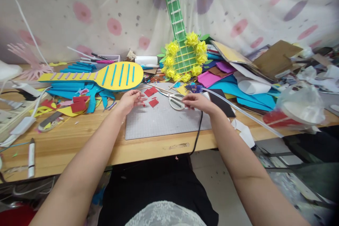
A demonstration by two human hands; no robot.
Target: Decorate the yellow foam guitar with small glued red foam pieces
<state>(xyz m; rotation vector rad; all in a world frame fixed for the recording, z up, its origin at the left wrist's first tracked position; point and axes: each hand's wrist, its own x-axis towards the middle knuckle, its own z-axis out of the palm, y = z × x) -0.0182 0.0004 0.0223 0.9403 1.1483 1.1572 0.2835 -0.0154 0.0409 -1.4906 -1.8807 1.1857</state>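
Scissors with pale grey-white handles (177, 103) lie on the grey cutting mat (159, 123), blades pointing left. My right hand (197, 102) has its fingertips closed at the handle loops. On the mat's left side, my left hand (131, 100) is loosely curled with its fingers apart. A tiny red bit shows by its fingertips; I cannot make out whether it touches them. Between the hands lie red paper pieces, one upper (150, 91) and one lower (153, 102). Behind my left hand is a yellow guitar-shaped cutout (120, 76) with blue and pink strips.
A green guitar-shaped craft (180, 53) with yellow paper flowers leans on the curtain. Blue paper sheets (250, 91) pile at right, near a bagged red cup (278, 118). A black cable (197, 134) hangs over the edge. A power strip (13, 120) and white marker (31, 159) lie left.
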